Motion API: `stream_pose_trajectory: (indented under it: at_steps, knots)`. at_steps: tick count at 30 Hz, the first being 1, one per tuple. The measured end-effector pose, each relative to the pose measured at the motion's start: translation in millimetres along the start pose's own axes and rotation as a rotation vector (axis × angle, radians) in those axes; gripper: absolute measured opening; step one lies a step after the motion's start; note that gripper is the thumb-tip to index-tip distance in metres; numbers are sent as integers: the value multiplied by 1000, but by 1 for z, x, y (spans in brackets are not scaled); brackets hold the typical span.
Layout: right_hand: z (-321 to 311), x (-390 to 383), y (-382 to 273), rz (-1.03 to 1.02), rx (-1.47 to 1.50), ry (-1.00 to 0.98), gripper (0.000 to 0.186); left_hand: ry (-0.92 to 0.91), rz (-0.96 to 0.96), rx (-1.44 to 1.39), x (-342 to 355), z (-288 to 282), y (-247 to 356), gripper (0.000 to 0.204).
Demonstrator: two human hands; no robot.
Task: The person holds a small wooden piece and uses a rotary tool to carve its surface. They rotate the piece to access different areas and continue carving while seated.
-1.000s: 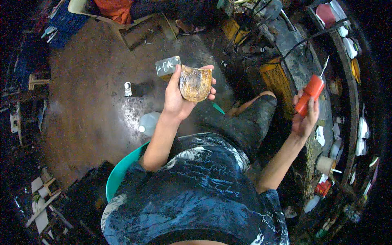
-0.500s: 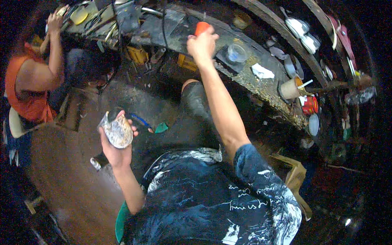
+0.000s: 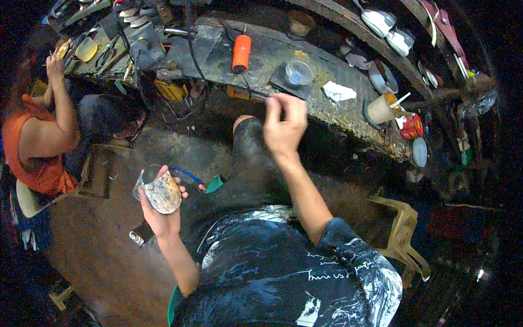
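Observation:
In my left hand (image 3: 166,215) is a rounded, flat piece (image 3: 165,197), mottled white and brown, with a see-through flap at its upper side. My fingers wrap its edge and the thumb lies over it. My right hand (image 3: 286,128) hovers in front of the bench edge with curled fingers; what they hold, if anything, is hidden. Beyond it, on the bench (image 3: 261,49), lies an orange cylindrical tool (image 3: 241,53) with a metal tip and a dark lower end, apart from the hand. A clear plastic bowl (image 3: 299,72) sits on a dark square slab (image 3: 279,79).
White crumpled cloth (image 3: 339,91), a beige cup (image 3: 381,107) and a red tin (image 3: 409,126) line the right of the bench. At left sits a person in orange (image 3: 46,125). Dark cords hang over the front edge. A beige plastic stool (image 3: 402,231) stands right; shoes (image 3: 389,30) rest above.
My right hand has let go of the orange tool and drawn back toward me, leaving it on the bench. My left hand still holds the mottled piece; the view has shifted slightly.

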State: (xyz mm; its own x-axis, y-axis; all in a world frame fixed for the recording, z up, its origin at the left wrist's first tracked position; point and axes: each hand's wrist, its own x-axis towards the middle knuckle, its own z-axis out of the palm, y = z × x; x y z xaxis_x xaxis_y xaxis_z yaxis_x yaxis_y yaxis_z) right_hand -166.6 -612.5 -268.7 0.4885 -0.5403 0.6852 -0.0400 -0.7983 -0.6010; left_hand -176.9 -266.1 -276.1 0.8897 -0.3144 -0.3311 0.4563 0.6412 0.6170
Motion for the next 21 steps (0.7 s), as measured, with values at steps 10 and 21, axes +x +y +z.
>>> stream_pose_trajectory:
  at_steps: [10, 21]
  knots:
    - [-97, 71, 157, 248, -672, 204, 26, -66, -16, 26, -1, 18, 8, 85]
    - [-107, 88, 218, 212, -729, -58, 19, -31, -45, 66, -3, 18, 7, 84]
